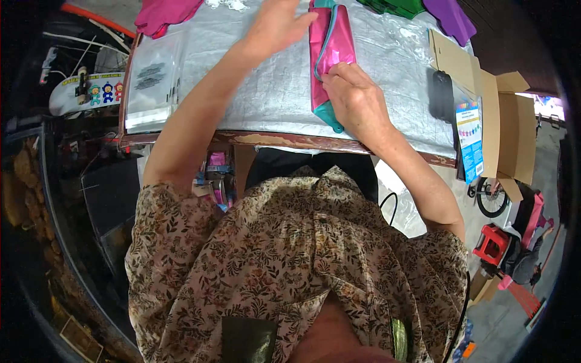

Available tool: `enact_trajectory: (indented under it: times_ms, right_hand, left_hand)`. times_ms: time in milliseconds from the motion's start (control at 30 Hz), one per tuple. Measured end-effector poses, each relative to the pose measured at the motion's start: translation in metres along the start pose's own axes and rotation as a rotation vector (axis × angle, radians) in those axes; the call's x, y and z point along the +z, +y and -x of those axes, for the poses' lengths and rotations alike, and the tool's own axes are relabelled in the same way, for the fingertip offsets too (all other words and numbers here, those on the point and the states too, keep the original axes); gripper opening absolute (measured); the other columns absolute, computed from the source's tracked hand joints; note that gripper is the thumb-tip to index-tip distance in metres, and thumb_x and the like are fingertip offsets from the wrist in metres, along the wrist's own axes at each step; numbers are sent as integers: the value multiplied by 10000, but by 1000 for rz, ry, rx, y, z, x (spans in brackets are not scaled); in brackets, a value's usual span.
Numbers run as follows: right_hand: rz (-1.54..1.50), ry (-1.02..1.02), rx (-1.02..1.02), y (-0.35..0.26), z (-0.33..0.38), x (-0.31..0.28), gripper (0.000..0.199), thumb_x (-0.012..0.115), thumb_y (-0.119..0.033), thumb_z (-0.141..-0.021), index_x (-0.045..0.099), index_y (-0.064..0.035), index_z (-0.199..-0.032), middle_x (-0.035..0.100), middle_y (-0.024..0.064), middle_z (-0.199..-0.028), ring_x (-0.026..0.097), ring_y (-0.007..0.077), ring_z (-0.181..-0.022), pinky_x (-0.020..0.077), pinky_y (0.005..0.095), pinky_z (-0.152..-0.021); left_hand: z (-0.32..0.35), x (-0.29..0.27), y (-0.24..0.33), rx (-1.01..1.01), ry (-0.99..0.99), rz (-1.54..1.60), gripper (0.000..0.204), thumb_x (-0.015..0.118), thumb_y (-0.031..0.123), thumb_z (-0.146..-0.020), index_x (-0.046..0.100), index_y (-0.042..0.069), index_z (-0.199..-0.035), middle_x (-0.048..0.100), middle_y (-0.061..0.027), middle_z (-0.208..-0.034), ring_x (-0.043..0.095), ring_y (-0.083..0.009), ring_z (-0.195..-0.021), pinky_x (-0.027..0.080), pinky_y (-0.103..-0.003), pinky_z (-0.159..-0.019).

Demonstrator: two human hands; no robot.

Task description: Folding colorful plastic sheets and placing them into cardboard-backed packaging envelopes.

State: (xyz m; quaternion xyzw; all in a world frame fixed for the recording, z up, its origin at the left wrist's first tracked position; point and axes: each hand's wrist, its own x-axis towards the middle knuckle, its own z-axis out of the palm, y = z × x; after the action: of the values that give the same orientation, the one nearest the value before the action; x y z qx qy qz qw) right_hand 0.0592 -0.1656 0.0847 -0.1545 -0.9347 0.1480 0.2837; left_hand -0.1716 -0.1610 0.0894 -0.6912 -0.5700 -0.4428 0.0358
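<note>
A long, narrow bundle of shiny pink fabric [341, 42] with teal edging lies folded on the covered table, its length running away from me. My right hand [357, 100] is closed on its near part, fingertips at the left edge beside the teal trim. A teal corner [327, 115] sticks out below that hand. At the far left of the bundle is my left hand [278, 27], slightly blurred, its thumb stretched toward the fabric and no object visible in it. The picture's upper edge cuts off part of this hand.
Clear plastic bags [151, 78] lie at the table's left. Pink [166, 15], green [393, 6] and purple cloth [451, 18] lie along the far side. On the right are a black object [442, 95], a blue printed card [469, 142] and an open cardboard box [514, 130].
</note>
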Motion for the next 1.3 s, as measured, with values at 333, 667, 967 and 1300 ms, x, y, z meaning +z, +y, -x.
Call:
enact_trajectory:
  times_ms: [333, 667, 967, 1300]
  right_hand:
    - [-55, 34, 18, 9, 1, 0, 125, 691, 21, -818, 714, 30, -941, 673, 170, -941, 658, 352, -864, 548, 402, -757]
    - [-113, -213, 505, 69, -20, -32, 314, 840, -264, -792, 656, -14, -741, 572, 57, -584, 537, 126, -550, 438, 309, -520]
    - [-230, -496, 813, 101, -99, -44, 350, 817, -271, -823, 686, 27, -693, 665, 107, -619, 623, 189, -516, 480, 346, -463]
    - [-287, -285, 779, 115, -126, -29, 384, 852, -253, -780, 639, 9, -596, 616, 70, -532, 555, 163, -421, 423, 318, -399]
  left_hand:
    - [71, -3, 54, 4, -273, -39, 298, 682, 132, -911, 655, 81, -1203, 734, -133, -1012, 721, -303, -862, 592, -368, -735]
    - [70, -10, 70, 181, -386, -273, 182, 694, 131, -884, 658, 43, -1039, 724, -132, -978, 726, -274, -827, 600, -362, -649]
    - [75, -16, 75, 280, -364, -270, 229, 704, 56, -799, 661, 20, -1022, 711, -101, -1017, 727, -253, -862, 612, -333, -667]
    - [68, -17, 89, 253, -301, -181, 201, 642, 12, -748, 605, 32, -944, 650, -84, -835, 695, -236, -825, 598, -359, -669]
